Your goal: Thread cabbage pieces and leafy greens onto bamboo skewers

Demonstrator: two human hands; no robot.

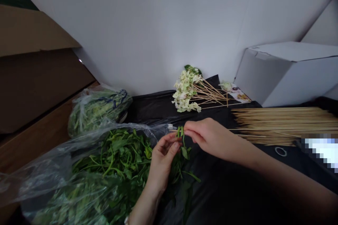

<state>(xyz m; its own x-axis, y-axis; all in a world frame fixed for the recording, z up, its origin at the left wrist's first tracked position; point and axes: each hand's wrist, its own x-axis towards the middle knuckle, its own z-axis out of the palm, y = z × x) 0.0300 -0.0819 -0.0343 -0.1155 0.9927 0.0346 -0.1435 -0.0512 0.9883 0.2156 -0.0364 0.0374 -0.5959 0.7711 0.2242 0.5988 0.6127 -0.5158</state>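
My left hand point(162, 160) and my right hand point(208, 137) meet above black sheeting point(227, 182). Both pinch the same small bunch of green leafy stems point(182, 140), the left from below, the right from the side at the top. A thin wooden skewer point(173, 130) seems to poke out to the left of the stems, though I cannot tell which hand holds it. Just left of my hands lies an open clear plastic bag of leafy greens point(116, 161).
A second tied bag of greens point(97, 109) lies at the back left. Finished skewers of pale vegetable pieces point(190, 93) rest by the wall. A thick bundle of bare bamboo skewers point(285, 124) lies right, below a white box point(287, 72). Cardboard boxes point(34, 70) stand left.
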